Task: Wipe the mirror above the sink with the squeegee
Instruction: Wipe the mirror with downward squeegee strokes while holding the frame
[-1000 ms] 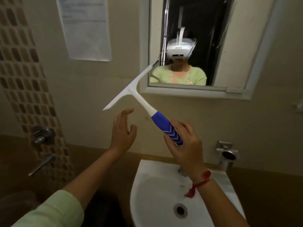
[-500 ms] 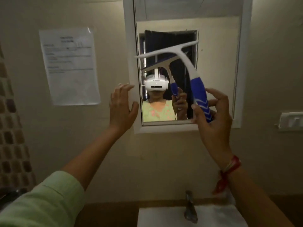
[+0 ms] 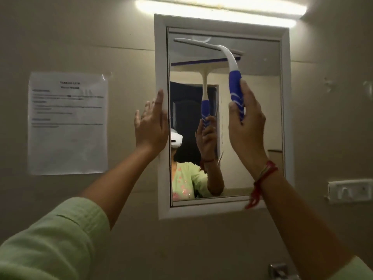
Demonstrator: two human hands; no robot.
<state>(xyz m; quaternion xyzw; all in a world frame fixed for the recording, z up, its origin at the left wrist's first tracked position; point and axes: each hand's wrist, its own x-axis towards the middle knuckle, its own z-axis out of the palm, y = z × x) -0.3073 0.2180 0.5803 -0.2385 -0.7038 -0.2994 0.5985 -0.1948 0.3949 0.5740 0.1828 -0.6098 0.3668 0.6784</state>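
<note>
A mirror in a white frame hangs on the beige wall. The squeegee has a white head and a blue-and-white handle. Its blade lies near the top of the glass, and its reflection shows just below. My right hand grips the blue handle from the right. My left hand is held flat with fingers apart against the mirror's left frame edge, holding nothing. The sink is out of view below.
A printed paper sheet is taped to the wall left of the mirror. A tube light glows above the frame. A white switch plate sits at right, and a metal tap top shows at the bottom edge.
My view has tilted up from the sink to the mirror. My right hand raised the squeegee from below the mirror to the top of the glass. My left hand rose to the frame's left edge.
</note>
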